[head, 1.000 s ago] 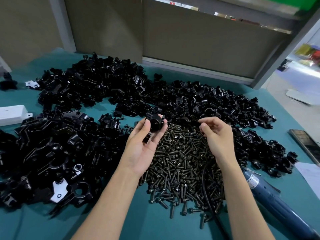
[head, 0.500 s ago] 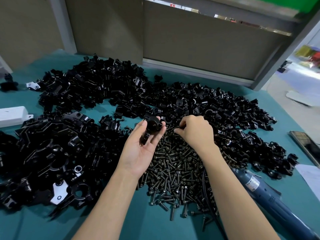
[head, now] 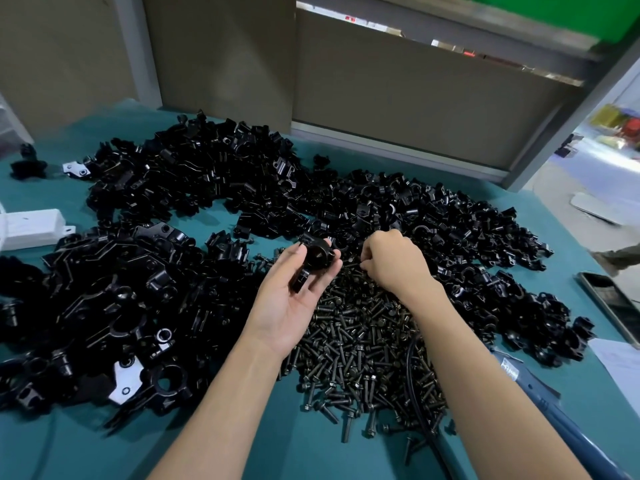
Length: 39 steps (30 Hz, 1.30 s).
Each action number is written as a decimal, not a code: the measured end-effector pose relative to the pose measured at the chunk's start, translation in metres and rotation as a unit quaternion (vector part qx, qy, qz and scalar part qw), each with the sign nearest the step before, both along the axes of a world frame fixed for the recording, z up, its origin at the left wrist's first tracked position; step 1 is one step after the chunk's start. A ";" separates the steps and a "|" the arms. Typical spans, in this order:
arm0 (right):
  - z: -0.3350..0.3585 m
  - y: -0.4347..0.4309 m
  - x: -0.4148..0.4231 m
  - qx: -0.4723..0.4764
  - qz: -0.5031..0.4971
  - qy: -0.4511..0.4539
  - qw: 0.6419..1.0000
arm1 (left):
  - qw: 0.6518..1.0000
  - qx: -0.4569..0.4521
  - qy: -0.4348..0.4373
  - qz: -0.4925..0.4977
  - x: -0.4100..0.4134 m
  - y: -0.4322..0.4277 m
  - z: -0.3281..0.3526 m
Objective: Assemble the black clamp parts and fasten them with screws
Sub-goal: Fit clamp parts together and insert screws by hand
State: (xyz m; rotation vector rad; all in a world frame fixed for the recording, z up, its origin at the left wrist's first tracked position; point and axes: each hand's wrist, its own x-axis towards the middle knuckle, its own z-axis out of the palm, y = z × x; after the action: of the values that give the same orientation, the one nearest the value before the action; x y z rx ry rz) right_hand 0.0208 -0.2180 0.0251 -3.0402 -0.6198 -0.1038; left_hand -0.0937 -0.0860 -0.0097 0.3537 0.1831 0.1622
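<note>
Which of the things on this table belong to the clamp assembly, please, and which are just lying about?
Job: clamp part in left hand; screw pile, right hand over it; loose clamp piles; blue power tool.
Lying about: white box; phone; paper sheet.

right hand [head: 394,263]: a second ago raised clear of the pile, fingertips pinched together in the air; now lowered onto the screws [head: 356,341], knuckles up, fingers curled under.
gap to clamp [head: 317,258]: wide a second ago; now narrow, with the curled fingertips just beside those of the left hand [head: 287,306], apart as far as can be seen.
last half second: hardly any further travel, only the fingers tucked tighter at the far edge of the pile.
between the fingertips: too small to tell.
</note>
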 end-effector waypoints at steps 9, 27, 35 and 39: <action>0.010 -0.029 -0.014 0.452 0.014 0.180 0.873 | 1.000 0.006 0.008 0.002 0.000 -0.002 0.002; 0.000 -0.010 -0.048 0.650 0.062 0.129 0.746 | 1.000 0.014 0.007 -0.009 0.001 -0.005 0.000; 0.000 0.002 -0.056 0.530 0.117 0.037 0.839 | 1.000 0.011 -0.003 -0.019 0.001 -0.004 0.000; -0.002 0.001 -0.058 0.513 0.132 -0.003 0.848 | 1.000 0.014 -0.003 -0.022 0.000 -0.003 0.002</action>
State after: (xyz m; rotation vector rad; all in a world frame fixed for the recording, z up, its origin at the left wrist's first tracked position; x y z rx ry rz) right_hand -0.0371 -0.2174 0.0234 -1.9029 -0.6747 -0.3146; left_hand -0.0935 -0.0891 -0.0082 0.3838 0.1670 0.1223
